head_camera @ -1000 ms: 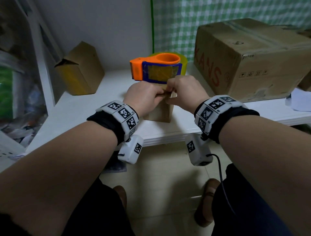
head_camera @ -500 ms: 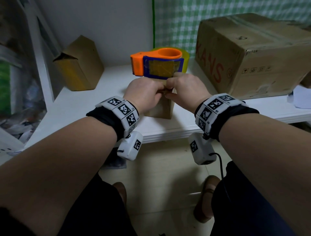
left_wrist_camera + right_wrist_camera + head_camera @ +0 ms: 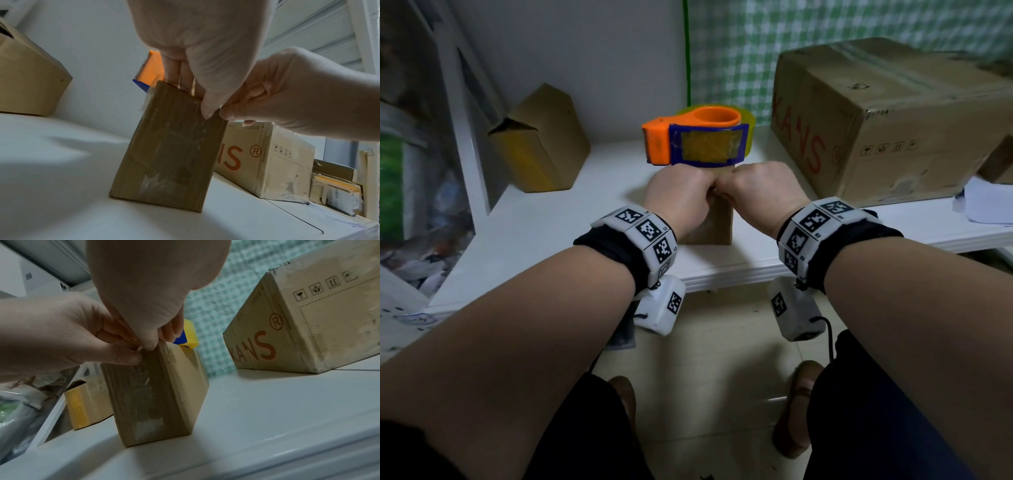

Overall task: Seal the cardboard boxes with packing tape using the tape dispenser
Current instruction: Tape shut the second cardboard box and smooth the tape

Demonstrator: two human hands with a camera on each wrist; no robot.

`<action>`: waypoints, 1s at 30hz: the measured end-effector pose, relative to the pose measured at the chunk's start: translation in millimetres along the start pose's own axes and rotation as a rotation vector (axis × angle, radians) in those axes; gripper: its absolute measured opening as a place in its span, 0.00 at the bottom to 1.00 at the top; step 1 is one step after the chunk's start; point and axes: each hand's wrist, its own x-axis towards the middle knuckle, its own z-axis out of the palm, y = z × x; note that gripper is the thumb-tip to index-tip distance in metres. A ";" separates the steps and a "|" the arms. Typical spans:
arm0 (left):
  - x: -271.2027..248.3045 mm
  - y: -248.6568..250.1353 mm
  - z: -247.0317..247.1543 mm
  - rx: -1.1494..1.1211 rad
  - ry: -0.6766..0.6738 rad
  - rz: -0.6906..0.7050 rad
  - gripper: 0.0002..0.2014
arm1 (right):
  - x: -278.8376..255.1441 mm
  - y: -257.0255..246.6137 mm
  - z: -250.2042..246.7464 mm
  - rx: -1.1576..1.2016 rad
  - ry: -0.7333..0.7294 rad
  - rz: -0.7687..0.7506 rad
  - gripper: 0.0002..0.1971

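Centre of the head view, a small box [image 3: 714,222] stands upright on the tabletop [image 3: 571,236], close to its near edge. The left hand [image 3: 678,202] and the right hand [image 3: 760,195] meet side by side at the top of that box, touching each other. Directly above the hands, further back, sits the tape dispenser [image 3: 698,140]. Over in the upper right, a large box [image 3: 887,116] rests on the tabletop, well apart from the small one. To the left of centre, a tilted box [image 3: 541,140] stands near the back wall. Far right edge, papers [image 3: 986,205] lie in front of the large box.
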 end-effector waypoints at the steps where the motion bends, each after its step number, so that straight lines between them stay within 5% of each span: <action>1: 0.0 2.7 0.2 0.001 0.005 -0.007 0.10 | -1.4 0.4 -1.5 0.007 -0.003 -0.002 0.08; 4: 0.1 5.2 -1.8 0.009 -0.011 -0.012 0.09 | -2.6 2.0 -3.8 0.018 0.066 -0.039 0.08; 8: -3.0 -10.9 -19.8 -0.137 -0.188 0.078 0.17 | -2.0 3.4 -15.9 0.007 -0.137 0.033 0.10; 13: -8.2 -44.3 -44.4 -0.165 -0.330 0.034 0.26 | 2.1 3.8 -15.7 -0.057 -0.152 0.085 0.12; 21: -6.7 -60.6 -28.6 -0.119 -0.178 0.039 0.20 | 20.0 -16.7 -12.5 -0.017 -0.176 0.048 0.20; 30: -5.8 -63.0 -15.7 -0.144 -0.065 0.121 0.17 | 28.1 -25.3 -3.5 0.047 -0.098 0.061 0.16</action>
